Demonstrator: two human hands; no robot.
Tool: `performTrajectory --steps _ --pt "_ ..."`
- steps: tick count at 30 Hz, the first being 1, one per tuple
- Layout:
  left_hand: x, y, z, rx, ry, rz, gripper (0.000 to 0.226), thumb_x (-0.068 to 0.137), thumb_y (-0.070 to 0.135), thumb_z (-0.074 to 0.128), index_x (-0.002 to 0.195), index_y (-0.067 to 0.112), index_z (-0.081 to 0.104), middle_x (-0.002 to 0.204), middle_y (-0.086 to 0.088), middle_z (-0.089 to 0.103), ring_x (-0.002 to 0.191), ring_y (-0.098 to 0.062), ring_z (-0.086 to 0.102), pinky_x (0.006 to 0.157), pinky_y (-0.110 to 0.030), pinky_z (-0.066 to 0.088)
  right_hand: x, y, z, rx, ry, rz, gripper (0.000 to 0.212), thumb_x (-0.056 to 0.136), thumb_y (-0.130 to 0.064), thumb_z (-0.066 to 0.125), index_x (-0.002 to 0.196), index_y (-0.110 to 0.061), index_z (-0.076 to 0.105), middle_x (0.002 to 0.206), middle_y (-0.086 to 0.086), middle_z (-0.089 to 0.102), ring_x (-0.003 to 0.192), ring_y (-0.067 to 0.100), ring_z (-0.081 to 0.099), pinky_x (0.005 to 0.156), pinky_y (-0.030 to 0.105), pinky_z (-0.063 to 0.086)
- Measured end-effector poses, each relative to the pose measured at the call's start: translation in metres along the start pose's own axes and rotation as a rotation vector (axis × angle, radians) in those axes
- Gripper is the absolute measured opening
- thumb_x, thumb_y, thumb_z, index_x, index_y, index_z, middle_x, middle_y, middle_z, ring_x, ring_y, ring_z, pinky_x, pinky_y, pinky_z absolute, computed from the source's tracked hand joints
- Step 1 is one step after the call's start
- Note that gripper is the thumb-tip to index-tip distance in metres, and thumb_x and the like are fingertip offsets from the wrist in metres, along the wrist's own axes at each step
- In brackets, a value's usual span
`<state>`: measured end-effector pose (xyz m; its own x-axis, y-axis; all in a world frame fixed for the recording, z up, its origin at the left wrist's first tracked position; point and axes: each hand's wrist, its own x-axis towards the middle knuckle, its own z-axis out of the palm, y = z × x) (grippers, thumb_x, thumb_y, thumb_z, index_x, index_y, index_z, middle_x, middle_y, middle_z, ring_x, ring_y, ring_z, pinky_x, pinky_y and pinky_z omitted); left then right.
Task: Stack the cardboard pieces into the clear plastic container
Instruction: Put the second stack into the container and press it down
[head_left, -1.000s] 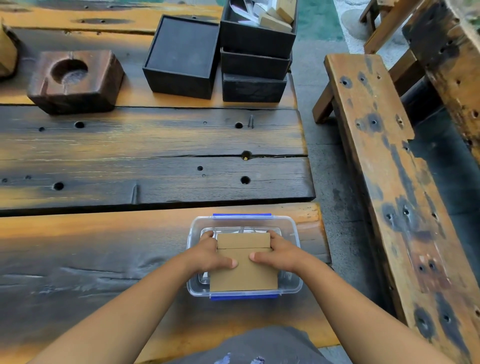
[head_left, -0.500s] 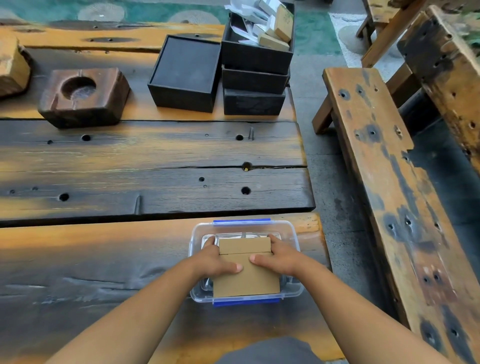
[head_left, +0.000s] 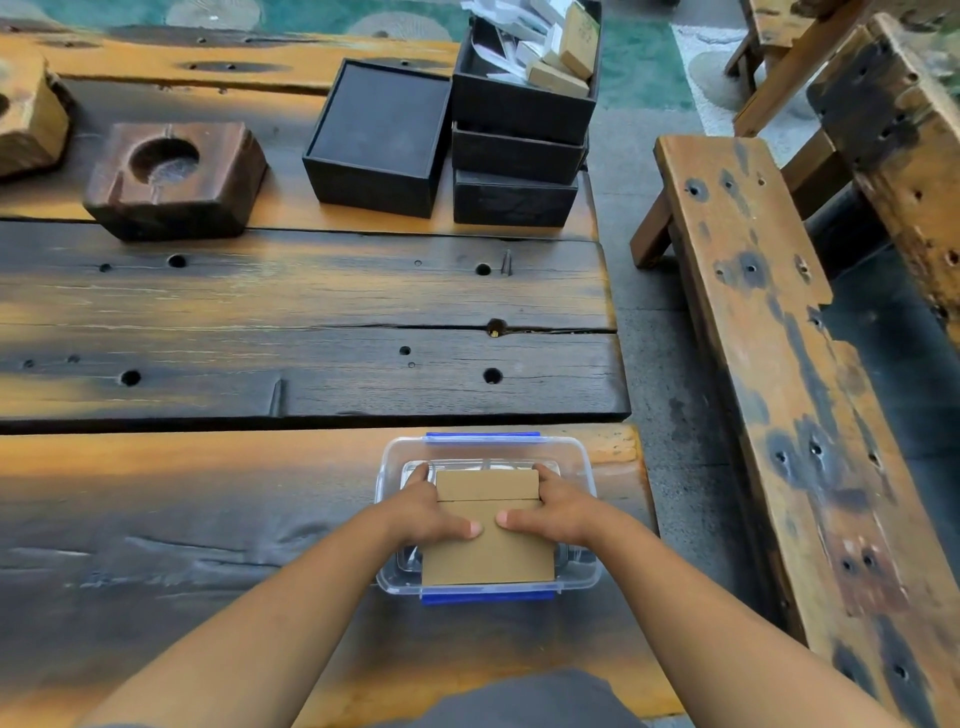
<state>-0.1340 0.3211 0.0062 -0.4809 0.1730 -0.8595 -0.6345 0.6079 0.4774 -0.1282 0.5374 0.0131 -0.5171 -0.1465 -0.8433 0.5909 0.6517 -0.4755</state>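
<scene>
Nearest the camera, two bare forearms reach forward over the wooden table (head_left: 208, 493) to the clear plastic container (head_left: 584, 467), which sits at the near right part of the tabletop with a blue clip on its near and far edges. The cardboard pieces (head_left: 488, 545) lie stacked inside it, brown and flat, the top one covering most of the opening from the near wall back; a seam crosses it between the two hands. The left hand (head_left: 423, 512) grips the stack's left edge and the right hand (head_left: 558, 512) its right edge — each thumb lies flat on the top face, the tips nearly meeting at the middle, while the fingers curl down the sides into the container. How many pieces are in the stack cannot be told, since only the top face shows and the fingertips are mostly hidden below it. No writing or label is readable on the cardboard or the container. Beyond the container, across the dark planks, stand a low black box (head_left: 379, 140) and, just right of it, a stack of black boxes (head_left: 519, 150) whose top one holds pale and tan pieces — its contents are cut off by the frame's top edge. Far left of those sits a wooden block with a round hollow (head_left: 171, 176). To the container's right, off the table, runs a worn wooden bench (head_left: 779, 364).
</scene>
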Motion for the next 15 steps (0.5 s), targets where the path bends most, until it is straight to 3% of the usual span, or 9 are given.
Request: performTrajectory --steps 4,9,11,15 --pt "-0.003 0.002 0.001 -0.063 -0.01 0.003 0.103 0.066 0.029 0.089 0.147 0.018 0.027 0.124 -0.002 0.059 0.095 -0.018 0.064 0.074 -0.028 0.057 -0.001 -0.001 -0.003 -0.023 -0.008 0.003 0.088 0.069 -0.053 0.078 0.142 -0.028 0.036 0.135 0.002 0.058 0.12 0.023 0.059 0.105 0.044 0.05" --pt "-0.008 0.005 0.0 -0.033 -0.018 -0.027 0.116 0.07 0.034 0.086 0.155 0.016 0.009 0.141 -0.007 0.052 0.118 -0.026 0.061 0.097 -0.039 0.054 -0.003 -0.002 -0.001 0.01 0.008 0.004 0.086 0.071 -0.051 0.078 0.142 -0.025 0.037 0.134 0.002 0.058 0.119 0.023 0.06 0.103 0.043 0.051" --pt "-0.01 0.006 0.0 -0.067 -0.014 -0.011 0.105 0.071 0.03 0.086 0.151 0.014 0.02 0.136 -0.007 0.057 0.114 -0.025 0.063 0.097 -0.039 0.054 -0.004 -0.002 0.001 0.031 0.046 0.003 0.082 0.07 -0.05 0.079 0.138 -0.022 0.043 0.132 0.002 0.06 0.116 0.021 0.061 0.101 0.04 0.052" --pt "-0.012 0.006 0.005 0.017 0.116 -0.003 0.059 0.069 0.036 0.085 0.117 0.016 0.057 0.116 -0.004 0.069 0.101 -0.021 0.067 0.093 -0.037 0.056 -0.007 -0.001 0.006 0.038 0.097 0.022 0.062 0.076 -0.049 0.075 0.128 -0.02 0.058 0.125 0.001 0.066 0.11 0.02 0.064 0.097 0.037 0.054"
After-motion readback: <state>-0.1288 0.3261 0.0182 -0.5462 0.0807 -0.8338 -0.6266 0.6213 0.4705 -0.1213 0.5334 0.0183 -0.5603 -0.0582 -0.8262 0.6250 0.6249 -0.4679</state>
